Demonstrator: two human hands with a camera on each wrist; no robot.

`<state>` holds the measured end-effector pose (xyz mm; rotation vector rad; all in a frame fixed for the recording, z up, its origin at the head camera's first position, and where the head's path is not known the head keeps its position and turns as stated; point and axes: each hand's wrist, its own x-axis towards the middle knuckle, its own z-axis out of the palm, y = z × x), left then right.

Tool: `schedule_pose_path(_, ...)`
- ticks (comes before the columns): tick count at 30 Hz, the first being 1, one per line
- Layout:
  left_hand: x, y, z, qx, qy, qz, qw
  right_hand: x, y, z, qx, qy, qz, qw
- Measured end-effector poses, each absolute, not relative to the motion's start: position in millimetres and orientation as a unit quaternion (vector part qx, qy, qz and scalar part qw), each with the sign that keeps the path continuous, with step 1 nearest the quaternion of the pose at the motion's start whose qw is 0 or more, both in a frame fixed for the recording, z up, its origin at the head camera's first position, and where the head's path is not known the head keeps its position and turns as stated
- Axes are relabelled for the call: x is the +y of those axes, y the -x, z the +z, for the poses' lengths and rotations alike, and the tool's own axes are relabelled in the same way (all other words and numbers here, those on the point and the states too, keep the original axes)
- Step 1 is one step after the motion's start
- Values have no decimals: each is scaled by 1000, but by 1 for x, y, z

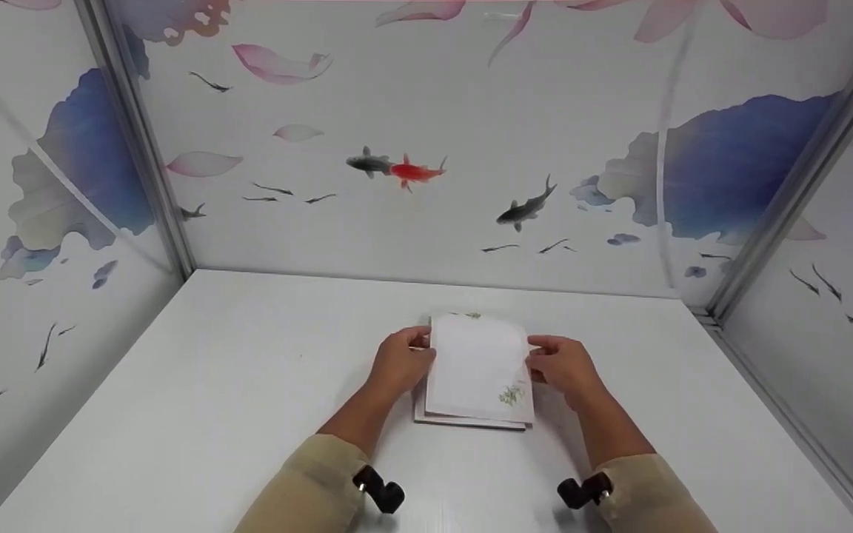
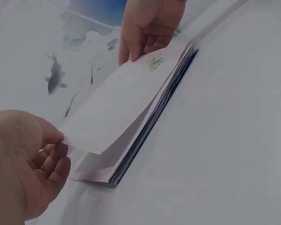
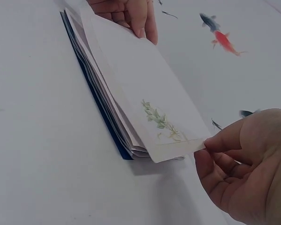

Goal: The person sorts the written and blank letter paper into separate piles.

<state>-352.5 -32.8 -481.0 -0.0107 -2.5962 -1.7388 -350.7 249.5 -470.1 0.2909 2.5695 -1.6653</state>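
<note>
The left hand and right hand each grip by thumb and finger, pinching opposite edges of a sheet raised just above a paper stack on the surface; both forearms angle inward.

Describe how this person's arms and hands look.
The left hand and right hand are bare: no gloves or rings show. The left sleeve and right sleeve are tan. A bent black device sits at the end of the left one, a matching device at the right; no cables show.
</note>
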Motion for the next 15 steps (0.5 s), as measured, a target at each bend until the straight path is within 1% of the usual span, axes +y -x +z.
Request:
schedule_pose_path(10,-7,350,-474,-820,7,-572,-1,271,350,-462,831,-116,-542,35)
schedule_pose_path(15,8,351,-475,-813,15,-582,10,286,349,-460,832,-120,-540,35)
